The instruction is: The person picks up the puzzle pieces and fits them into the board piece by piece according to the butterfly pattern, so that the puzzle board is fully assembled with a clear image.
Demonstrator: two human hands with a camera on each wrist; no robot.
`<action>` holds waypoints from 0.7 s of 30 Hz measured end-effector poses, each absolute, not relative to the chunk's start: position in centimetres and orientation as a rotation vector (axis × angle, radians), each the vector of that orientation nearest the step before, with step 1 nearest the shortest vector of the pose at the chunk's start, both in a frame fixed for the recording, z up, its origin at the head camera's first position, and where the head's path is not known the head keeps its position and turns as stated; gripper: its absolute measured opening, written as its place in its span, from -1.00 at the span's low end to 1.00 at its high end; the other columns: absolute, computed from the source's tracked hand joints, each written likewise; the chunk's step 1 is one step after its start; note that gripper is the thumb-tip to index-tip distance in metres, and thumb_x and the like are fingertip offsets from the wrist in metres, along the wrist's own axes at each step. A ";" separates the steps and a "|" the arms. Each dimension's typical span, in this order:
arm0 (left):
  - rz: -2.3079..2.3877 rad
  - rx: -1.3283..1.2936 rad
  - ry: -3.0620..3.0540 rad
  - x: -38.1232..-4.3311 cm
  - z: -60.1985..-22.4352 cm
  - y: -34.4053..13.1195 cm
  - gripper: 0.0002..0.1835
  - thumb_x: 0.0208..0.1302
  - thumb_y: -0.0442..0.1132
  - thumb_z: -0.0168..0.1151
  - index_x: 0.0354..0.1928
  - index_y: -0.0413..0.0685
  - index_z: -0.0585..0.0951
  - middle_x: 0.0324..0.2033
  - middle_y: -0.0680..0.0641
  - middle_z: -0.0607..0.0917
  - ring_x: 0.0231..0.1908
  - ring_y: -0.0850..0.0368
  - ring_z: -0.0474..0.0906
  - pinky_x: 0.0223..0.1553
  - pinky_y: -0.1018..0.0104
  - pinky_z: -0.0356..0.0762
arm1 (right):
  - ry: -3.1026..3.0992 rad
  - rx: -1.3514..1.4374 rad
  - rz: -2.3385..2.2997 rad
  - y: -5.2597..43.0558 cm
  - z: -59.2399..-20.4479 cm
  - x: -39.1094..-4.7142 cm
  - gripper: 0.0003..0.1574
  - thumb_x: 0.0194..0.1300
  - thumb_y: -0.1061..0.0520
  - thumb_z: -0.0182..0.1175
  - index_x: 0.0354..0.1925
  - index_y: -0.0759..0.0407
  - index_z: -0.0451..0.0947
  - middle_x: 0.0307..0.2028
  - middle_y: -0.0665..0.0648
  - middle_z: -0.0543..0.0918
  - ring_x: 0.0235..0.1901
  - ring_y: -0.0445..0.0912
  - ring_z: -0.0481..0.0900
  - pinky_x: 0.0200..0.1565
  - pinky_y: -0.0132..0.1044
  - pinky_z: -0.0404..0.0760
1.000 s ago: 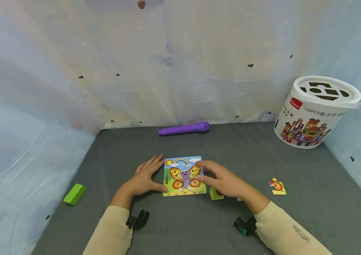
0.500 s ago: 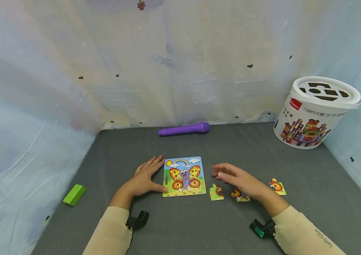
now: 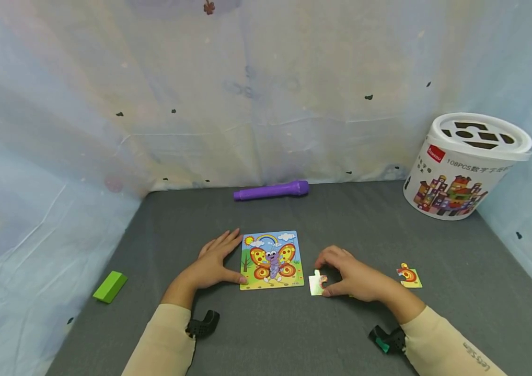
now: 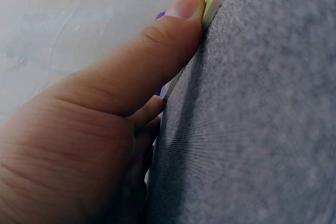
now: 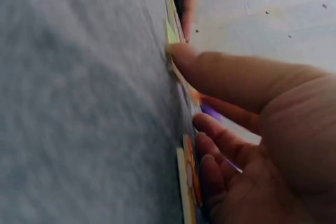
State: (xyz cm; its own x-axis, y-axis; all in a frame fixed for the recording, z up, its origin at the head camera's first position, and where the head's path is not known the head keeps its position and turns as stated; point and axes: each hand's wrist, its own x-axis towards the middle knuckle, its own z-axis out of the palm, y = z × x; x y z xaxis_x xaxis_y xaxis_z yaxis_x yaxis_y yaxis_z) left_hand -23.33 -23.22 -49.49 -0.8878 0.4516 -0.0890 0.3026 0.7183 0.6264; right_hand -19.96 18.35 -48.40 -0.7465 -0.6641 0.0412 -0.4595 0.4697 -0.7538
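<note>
A square butterfly picture puzzle [image 3: 273, 258] lies flat in the middle of the grey table. My left hand [image 3: 211, 265] rests at its left side with fingers extended, and the thumb touches the lower left corner. Just right of the puzzle, my right hand [image 3: 355, 277] pinches a green jigsaw piece [image 3: 315, 285] between thumb and forefinger; its face catches a bright glare. Beneath the right palm lies a second jigsaw piece [image 5: 188, 177], almost wholly hidden in the head view. Farther right is a third jigsaw piece [image 3: 410, 277] with an orange swirl.
A purple toy microphone [image 3: 270, 191] lies along the back of the table. At the back right stands a white tub [image 3: 463, 167] with a slotted lid. A green block [image 3: 110, 286] sits near the left edge. A pale cloth [image 3: 266, 104] hangs behind.
My right hand first drew back rightward from the puzzle, then came down onto the nearest jigsaw piece and pinched it. The left hand has stayed where it was.
</note>
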 end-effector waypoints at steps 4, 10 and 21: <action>0.919 0.603 2.687 -23.4 -49.5 -23.3 0.36 0.05 0.30 0.71 0.75 -0.05 0.17 0.73 -0.03 0.02 0.70 -0.12 -0.25 0.57 -0.30 -0.34 | 2.359 -0.866 -1.300 18.0 -48.3 -19.7 -0.65 0.42 0.17 0.52 0.01 0.09 0.55 -0.16 0.06 0.60 -0.18 0.00 0.57 -0.13 -0.17 0.59; 0.909 0.614 2.690 -23.5 -49.6 -23.3 0.35 0.06 0.31 0.70 0.76 -0.04 0.17 0.74 -0.02 0.02 0.70 -0.12 -0.25 0.57 -0.30 -0.34 | 2.279 -0.837 -1.463 17.4 -48.2 -19.4 -0.85 0.50 0.25 0.42 -0.08 0.15 0.60 -0.29 0.09 0.66 -0.33 -0.06 0.62 -0.30 -0.28 0.60; 0.911 0.602 2.690 -23.5 -49.8 -23.4 0.36 0.04 0.31 0.71 0.76 -0.01 0.17 0.73 -0.01 0.02 0.70 -0.11 -0.25 0.57 -0.29 -0.34 | 2.274 -0.830 -1.610 15.1 -47.9 -18.9 -0.89 0.58 0.20 0.35 -0.02 0.22 0.68 -0.32 0.10 0.72 -0.37 0.10 0.67 -0.35 -0.16 0.65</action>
